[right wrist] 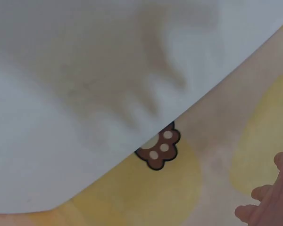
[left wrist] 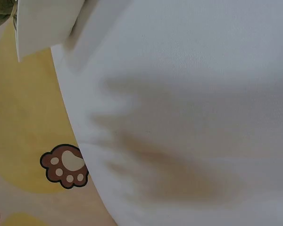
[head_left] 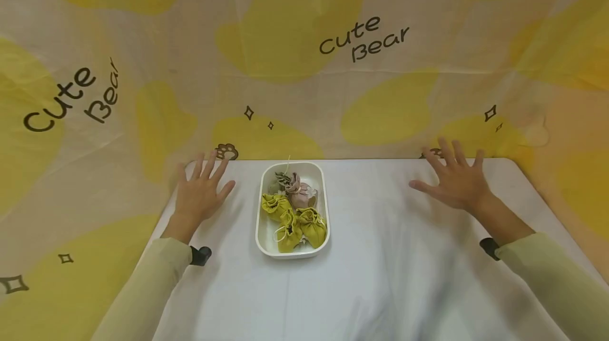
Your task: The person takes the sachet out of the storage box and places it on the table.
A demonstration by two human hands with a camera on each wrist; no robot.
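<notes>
A white rectangular tray [head_left: 260,224] stands mid-table, holding several small drawstring pouches. Three of them are yellow-green, among them a pouch [head_left: 312,227] at the front right. Behind these lie a pink pouch [head_left: 301,195] and a grey-green pouch [head_left: 276,186], partly hidden. My left hand [head_left: 200,195] hovers left of the tray, fingers spread and holding nothing. Over the table's right side, my right hand [head_left: 454,180] is likewise spread, apart from the tray. In the left wrist view, the tray's corner [left wrist: 47,28] shows at the upper left.
The white tabletop [head_left: 361,277] ends at a back edge against a yellow-patterned cloth [head_left: 295,24] lettered "Cute Bear". This cloth also hangs along the left and right. Both hands cast shadows on the table. A dark band [head_left: 201,256] sits by the left cuff.
</notes>
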